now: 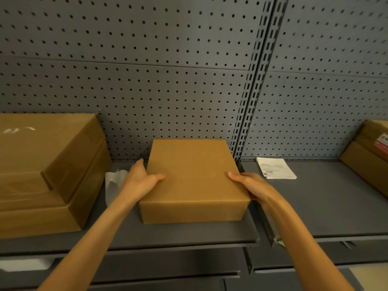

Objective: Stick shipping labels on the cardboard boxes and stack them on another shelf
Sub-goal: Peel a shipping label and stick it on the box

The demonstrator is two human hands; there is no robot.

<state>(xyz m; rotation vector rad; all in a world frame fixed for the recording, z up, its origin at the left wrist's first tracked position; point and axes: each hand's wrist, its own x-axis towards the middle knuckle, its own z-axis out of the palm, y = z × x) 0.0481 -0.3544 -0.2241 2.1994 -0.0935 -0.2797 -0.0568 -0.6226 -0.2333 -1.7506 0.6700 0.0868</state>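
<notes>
Head view shows a plain cardboard box (pixel 194 181) lying flat on the grey shelf (pixel 189 234), gripped between both hands: the left hand (pixel 139 181) clasps its left side and the right hand (pixel 255 189) its right side, each thumb on the lid, the remaining fingers hidden behind the box walls. Left of the left fingers lie crumpled backing paper (pixel 113 183) and a stack of larger boxes (pixel 48 171). Right of the right fingers sits a pile of shipping labels (pixel 276 168), and beyond it labelled boxes (pixel 369 152).
</notes>
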